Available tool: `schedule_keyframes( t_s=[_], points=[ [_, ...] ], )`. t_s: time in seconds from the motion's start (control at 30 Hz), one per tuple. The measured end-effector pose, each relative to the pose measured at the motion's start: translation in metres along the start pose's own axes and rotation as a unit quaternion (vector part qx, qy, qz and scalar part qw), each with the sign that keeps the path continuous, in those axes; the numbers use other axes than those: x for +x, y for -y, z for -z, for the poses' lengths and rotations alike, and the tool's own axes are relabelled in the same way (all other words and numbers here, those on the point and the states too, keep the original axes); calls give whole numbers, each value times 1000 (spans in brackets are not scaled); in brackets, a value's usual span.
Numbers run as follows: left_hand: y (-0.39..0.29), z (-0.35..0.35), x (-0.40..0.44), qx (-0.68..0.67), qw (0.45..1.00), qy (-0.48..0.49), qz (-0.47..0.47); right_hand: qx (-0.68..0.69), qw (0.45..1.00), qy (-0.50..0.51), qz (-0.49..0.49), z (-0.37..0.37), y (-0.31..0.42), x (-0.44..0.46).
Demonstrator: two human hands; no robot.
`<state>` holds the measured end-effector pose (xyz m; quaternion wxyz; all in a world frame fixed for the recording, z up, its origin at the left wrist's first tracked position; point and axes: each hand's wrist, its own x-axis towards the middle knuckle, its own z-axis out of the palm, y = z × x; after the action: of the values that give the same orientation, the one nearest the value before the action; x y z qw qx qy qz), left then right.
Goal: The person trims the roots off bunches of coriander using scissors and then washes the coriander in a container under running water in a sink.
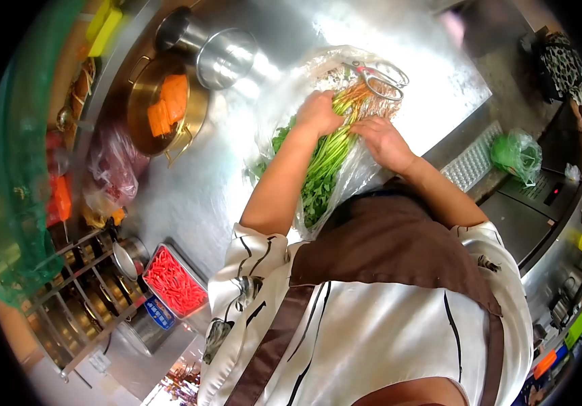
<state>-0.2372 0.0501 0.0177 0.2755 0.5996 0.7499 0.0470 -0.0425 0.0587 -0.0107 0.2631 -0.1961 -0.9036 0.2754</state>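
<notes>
Left grip (320, 114), right grip (383, 143) on greens (330, 151), counter edge (456, 118) rightward

Left fingers (326, 101) and right fingers (370, 126) on green stalks (330, 149), scissors (367, 72) by reddish roots (376, 107).

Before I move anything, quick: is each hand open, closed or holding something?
Left hand: curled against the greens; whether it grips them can't be told.
Right hand: partly open, touching the same greens.

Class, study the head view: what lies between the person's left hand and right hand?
Green stems of the leafy bunch lie between the left hand and right hand, as the head view shows.
</notes>
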Motion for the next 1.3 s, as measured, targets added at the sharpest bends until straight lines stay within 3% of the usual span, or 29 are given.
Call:
schedule_keyframes(
  t_s=[0.03,0.13,0.3,0.37,0.53,0.77,0.83,0.9,0.93,0.97,1.0,1.07,1.1,1.17,1.3],
  points=[
    [4,3,1,5,1000,-2,0,8,1000,12,-8,1,-1,0],
    [13,22,-15,-199,978,-1,63,30,999,24,-17,4,-1,2],
    [16,69,-45,-314,948,-12,50,42,999,29,-19,3,-1,3],
    [18,79,-53,-416,909,-6,32,29,998,45,-45,4,2,5],
    [15,95,-68,-433,901,8,0,-19,992,99,-74,7,13,18],
    [14,140,-110,-579,798,-140,-89,-100,991,83,-19,1,15,21],
    [12,151,-118,-654,731,-143,-131,-95,993,68,-4,7,23,32],
    [4,155,-119,-656,727,-151,-137,-85,991,95,-47,28,31,48],
    [-4,155,-121,-643,744,-130,-125,-24,996,30,-81,42,44,59],
    [-10,153,-120,-632,760,-105,-112,161,976,13,-148,51,52,72],
    [-12,147,-116,-644,750,-71,-131,339,916,-9,-215,61,59,87],
    [-23,137,-111,-634,763,-38,-117,471,862,-45,-182,78,79,114],
    [-28,133,-107,-619,779,-15,-102,464,864,-53,-187,79,86,124],
    [-30,122,-97,-602,790,23,-116,574,785,-15,-230,85,98,139],
    [-22,108,-88,-636,764,87,-66,551,778,2,-302,78,94,144]
  ],
)
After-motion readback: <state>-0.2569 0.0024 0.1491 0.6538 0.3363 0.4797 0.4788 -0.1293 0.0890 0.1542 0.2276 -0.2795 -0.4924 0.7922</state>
